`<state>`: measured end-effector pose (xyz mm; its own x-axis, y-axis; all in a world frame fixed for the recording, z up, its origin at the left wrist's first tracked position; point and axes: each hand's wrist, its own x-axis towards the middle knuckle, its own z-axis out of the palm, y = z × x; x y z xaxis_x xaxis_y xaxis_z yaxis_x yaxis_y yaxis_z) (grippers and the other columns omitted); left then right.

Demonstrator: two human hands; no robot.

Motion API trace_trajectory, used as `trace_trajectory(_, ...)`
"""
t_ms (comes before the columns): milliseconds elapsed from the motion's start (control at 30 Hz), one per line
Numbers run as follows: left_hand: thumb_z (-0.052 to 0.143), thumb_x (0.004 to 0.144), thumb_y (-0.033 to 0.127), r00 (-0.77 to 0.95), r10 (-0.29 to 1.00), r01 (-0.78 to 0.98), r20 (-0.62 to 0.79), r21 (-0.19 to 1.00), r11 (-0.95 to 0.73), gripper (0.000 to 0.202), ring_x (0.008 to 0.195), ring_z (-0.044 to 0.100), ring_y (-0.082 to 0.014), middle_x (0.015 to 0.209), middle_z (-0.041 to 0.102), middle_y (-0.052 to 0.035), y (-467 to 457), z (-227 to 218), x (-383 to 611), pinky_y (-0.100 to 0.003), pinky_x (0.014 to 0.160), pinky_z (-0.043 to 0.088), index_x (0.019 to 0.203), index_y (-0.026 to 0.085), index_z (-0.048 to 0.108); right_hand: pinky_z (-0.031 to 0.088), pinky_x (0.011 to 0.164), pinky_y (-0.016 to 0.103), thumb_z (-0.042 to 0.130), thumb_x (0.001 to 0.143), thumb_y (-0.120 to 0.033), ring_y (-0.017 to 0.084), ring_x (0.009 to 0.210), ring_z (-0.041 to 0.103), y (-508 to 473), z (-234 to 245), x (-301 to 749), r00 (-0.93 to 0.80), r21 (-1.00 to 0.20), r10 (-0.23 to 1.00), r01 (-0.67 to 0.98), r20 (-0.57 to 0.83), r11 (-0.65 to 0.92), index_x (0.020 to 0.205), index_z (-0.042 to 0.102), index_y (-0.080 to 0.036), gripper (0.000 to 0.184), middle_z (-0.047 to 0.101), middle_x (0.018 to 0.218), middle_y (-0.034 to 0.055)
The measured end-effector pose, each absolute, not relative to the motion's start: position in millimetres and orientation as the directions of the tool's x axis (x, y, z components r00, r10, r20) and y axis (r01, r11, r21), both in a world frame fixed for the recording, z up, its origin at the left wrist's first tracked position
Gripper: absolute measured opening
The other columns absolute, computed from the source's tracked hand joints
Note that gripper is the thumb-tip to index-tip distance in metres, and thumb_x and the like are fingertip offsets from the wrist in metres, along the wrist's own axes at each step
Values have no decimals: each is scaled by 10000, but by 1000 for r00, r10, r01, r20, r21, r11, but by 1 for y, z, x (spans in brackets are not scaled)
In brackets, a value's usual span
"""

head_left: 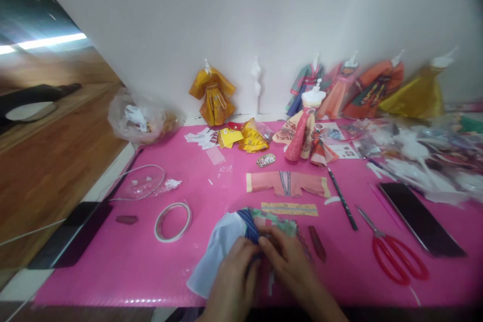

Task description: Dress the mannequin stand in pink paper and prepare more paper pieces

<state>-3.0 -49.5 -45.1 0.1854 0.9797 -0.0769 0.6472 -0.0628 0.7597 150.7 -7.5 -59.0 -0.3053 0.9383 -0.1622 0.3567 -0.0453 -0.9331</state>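
At the front of the pink table, my left hand point(237, 269) and my right hand point(286, 257) are close together, fingers pinched on a small doll skirt point(218, 246). Pale blue cloth spreads out left of my left hand, and a dark blue band point(247, 222) shows above my fingertips. Behind my right hand lies a green patterned piece of cloth point(287, 226); whether it joins the skirt I cannot tell. My fingers hide part of the band. Beyond them lie a yellow trim strip point(290, 209) and a flat pink doll jacket point(287, 183).
Right of my hands lie red-handled scissors point(388, 249), a black pencil point(342, 200) and a phone point(420, 219). A tape roll point(158, 226) sits to the left. Dressed doll forms point(212, 93) stand along the wall, with plastic bags point(426, 156) heaped at the right.
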Motion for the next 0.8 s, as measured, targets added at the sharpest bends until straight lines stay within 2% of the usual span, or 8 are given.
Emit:
trace_trajectory(100, 501, 841, 78, 319, 947, 522, 36, 827, -207, 353, 1128, 640, -201, 1214, 664, -128, -58, -54, 13, -296, 970, 515, 1138, 196, 651, 520, 706, 353, 532, 880, -287, 237, 770, 685, -5, -76, 157, -227, -910, 954, 406, -195, -90, 1188, 668, -197, 349, 729, 807, 48)
trace_trajectory(200, 582, 843, 134, 292, 953, 557, 80, 795, -238, 338, 1169, 632, -213, 1255, 664, -123, -63, -64, 4, -304, 987, 514, 1167, 207, 650, 521, 708, 346, 531, 842, -224, 230, 771, 686, -1, -92, 165, -195, -903, 959, 414, -207, -111, 1134, 698, -193, 338, 738, 812, 48)
trace_trajectory(300, 489, 940, 263, 94, 993, 682, 70, 722, -115, 212, 1085, 649, -209, 1120, 693, -86, -59, -69, -25, -334, 943, 529, 1047, 239, 670, 527, 677, 341, 538, 830, -229, 226, 725, 683, 0, -94, 167, -185, -913, 958, 386, -221, -136, 1106, 711, -178, 330, 717, 747, 43)
trace_trajectory(367, 482, 942, 348, -86, 995, 767, 58, 641, 29, 232, 1073, 629, -255, 1085, 676, -105, -53, -69, -50, -415, 957, 503, 1033, 217, 650, 532, 668, 346, 541, 832, -236, 224, 704, 682, -4, -87, 162, -191, -922, 957, 362, -216, -136, 1100, 713, -178, 324, 713, 741, 43)
trace_trajectory(467, 502, 925, 422, -198, 980, 798, 15, 583, 153, 324, 1012, 620, -321, 1064, 654, -144, -45, -71, -80, -504, 893, 488, 1102, 172, 607, 547, 791, 370, 545, 841, -217, 233, 867, 707, -15, -73, 147, -321, -966, 933, 244, -160, -82, 1140, 701, -192, 337, 755, 945, 77)
trace_trajectory(567, 475, 932, 433, -244, 969, 809, -37, 543, 224, 296, 894, 631, -311, 924, 656, -112, -41, -72, -95, -479, 828, 484, 985, 182, 623, 543, 827, 346, 560, 851, -197, 215, 945, 696, -19, -62, 141, -455, -983, 884, 181, -111, -31, 1204, 671, -214, 371, 739, 1105, 77)
trace_trajectory(667, 415, 944, 394, -247, 966, 818, -78, 518, 251, 292, 799, 629, -290, 829, 641, -84, -40, -73, -96, -438, 764, 468, 856, 208, 622, 522, 745, 329, 540, 868, -179, 204, 818, 669, -4, -59, 156, -343, -902, 936, 424, -79, 80, 1064, 708, -206, 260, 733, 958, 60)
trace_trajectory(800, 394, 940, 455, -237, 965, 829, -115, 494, 262, 348, 769, 625, -301, 784, 630, -76, -37, -72, -89, -432, 740, 437, 790, 222, 606, 469, 738, 360, 536, 887, -178, 267, 911, 630, 22, -61, 185, -151, -600, 987, 795, -58, 86, 1010, 689, -169, 196, 670, 982, 105)
